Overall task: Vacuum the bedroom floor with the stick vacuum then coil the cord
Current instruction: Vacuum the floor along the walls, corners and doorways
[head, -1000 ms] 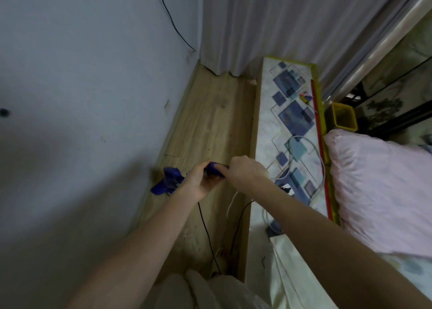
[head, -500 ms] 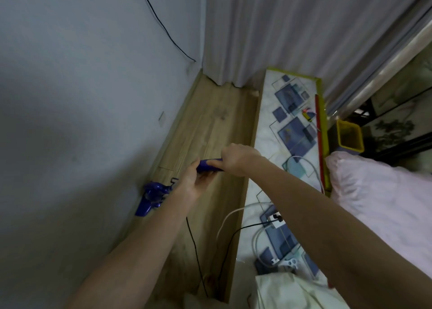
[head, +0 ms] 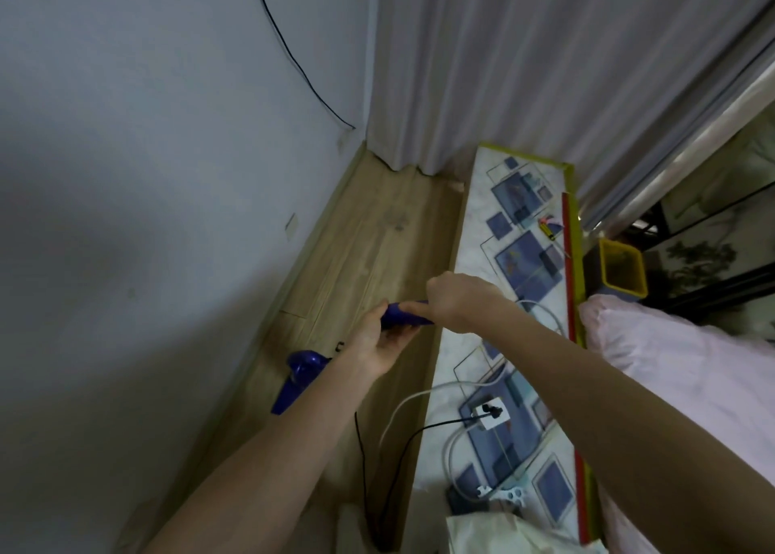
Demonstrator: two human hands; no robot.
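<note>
A grey wall [head: 126, 218] and a white curtain [head: 545, 71] close the corner over the wooden floor [head: 377, 251]. Beside the floor runs a long patterned surface [head: 495, 226] with a white power strip [head: 490, 417]. Over the floor, both hands hold the blue stick vacuum [head: 404, 314]: the left hand [head: 379, 339] and the right hand [head: 459, 302] have their fingers curled around its handle. Its black cord [head: 362, 461] hangs down to the floor
</note>
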